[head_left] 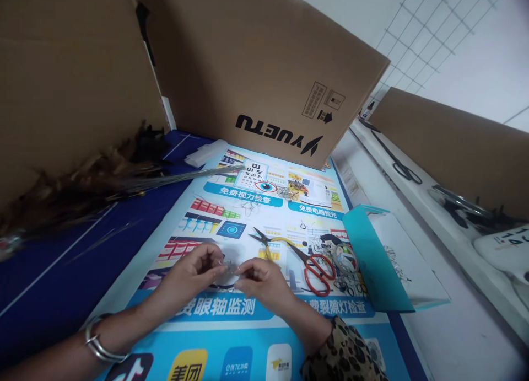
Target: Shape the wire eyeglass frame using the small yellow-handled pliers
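My left hand and my right hand meet close together above a printed poster sheet, fingertips pinched. Between them is a small, thin, shiny piece of wire; its exact shape is blurred. Beyond my right hand lie yellow-handled pliers, their dark jaws pointing left. Red-handled scissors rest to their right. Beside these sits a heap of wire rings and loops. A teal and white open box stands at the right with small wire pieces inside.
Tall cardboard panels wall off the back and left. Brown feathers and a bundle of long thin wires lie on the blue cloth at left. More small wire pieces lie farther back. Black scissors rest on a white ledge.
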Demonstrator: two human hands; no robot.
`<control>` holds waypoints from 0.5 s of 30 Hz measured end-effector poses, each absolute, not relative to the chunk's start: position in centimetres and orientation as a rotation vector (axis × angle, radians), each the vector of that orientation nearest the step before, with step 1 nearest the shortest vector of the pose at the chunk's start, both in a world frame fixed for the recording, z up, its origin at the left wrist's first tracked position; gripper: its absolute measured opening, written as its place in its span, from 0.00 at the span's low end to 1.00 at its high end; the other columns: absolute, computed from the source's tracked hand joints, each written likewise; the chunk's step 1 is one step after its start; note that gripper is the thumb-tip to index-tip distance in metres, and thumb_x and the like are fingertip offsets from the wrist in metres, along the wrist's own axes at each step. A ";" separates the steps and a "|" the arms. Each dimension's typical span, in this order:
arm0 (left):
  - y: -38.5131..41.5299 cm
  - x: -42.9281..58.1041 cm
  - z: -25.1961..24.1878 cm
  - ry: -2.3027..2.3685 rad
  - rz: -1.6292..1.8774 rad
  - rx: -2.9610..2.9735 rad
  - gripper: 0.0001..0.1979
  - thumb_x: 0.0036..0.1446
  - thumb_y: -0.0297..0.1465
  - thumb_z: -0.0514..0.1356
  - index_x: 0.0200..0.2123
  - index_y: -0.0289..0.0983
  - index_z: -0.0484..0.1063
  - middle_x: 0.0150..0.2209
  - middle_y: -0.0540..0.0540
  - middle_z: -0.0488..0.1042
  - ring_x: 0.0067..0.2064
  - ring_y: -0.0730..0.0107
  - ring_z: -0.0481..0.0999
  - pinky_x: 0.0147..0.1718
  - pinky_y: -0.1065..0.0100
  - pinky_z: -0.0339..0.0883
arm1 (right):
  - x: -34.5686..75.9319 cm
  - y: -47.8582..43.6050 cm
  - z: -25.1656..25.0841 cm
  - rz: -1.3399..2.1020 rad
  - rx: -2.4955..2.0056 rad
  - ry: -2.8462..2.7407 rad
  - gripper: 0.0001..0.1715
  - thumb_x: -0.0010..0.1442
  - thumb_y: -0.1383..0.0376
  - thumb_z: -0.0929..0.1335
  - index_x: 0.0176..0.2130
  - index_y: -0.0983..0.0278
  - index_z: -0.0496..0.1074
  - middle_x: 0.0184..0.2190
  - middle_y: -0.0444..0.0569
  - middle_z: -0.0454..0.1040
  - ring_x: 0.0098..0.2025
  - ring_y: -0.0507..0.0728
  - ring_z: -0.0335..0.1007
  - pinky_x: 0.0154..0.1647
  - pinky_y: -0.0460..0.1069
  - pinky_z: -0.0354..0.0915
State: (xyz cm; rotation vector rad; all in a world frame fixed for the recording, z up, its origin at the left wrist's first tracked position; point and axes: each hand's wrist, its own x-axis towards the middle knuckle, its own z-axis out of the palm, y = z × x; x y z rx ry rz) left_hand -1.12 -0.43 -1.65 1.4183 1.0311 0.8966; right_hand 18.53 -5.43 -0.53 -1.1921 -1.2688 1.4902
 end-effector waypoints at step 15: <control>-0.6 -0.4 -1.4 1.216 0.986 1.823 0.03 0.51 0.30 0.58 0.32 0.41 0.70 0.31 0.51 0.71 0.33 0.64 0.70 0.34 0.68 0.63 | 18.0 -5.4 -0.6 1.062 -1.347 -1.245 0.08 0.52 0.65 0.68 0.36 0.62 0.71 0.18 0.34 0.52 0.21 0.48 0.48 0.24 0.44 0.52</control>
